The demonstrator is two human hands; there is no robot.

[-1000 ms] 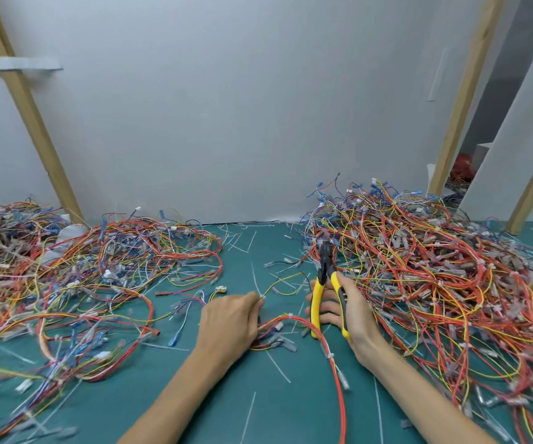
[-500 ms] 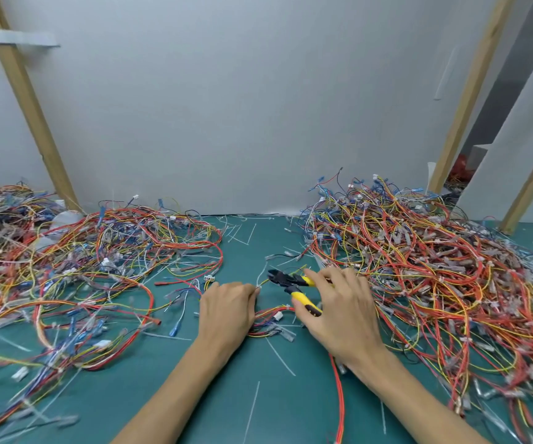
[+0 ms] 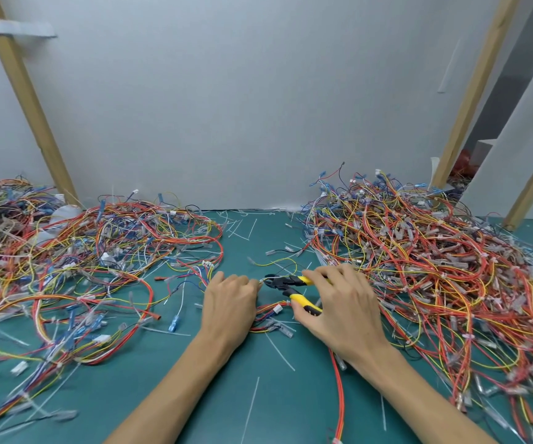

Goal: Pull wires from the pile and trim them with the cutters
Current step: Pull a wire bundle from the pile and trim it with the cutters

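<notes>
A big tangled pile of red, yellow and blue wires (image 3: pixel 418 261) covers the right of the green mat (image 3: pixel 194 395). My right hand (image 3: pixel 338 312) grips yellow-handled cutters (image 3: pixel 294 288), laid sideways with the black jaws pointing left. The jaws sit open at a thin wire end just beside the fingertips of my left hand (image 3: pixel 229 302). My left hand lies knuckles-up with fingers curled, pinching a small wire bundle (image 3: pixel 271 310) that runs under both hands; a red strand (image 3: pixel 340 395) of it trails toward the near edge.
A second spread of wires (image 3: pixel 82 261) fills the left side of the mat. White cut ties and loose connectors litter the middle. Wooden posts (image 3: pixel 28 100) lean against the grey wall behind; another post (image 3: pixel 473 91) stands at the right.
My right hand turned the cutters from upright to sideways, jaws now pointing left at the wire by my left fingertips. My left hand stayed on the bundle.
</notes>
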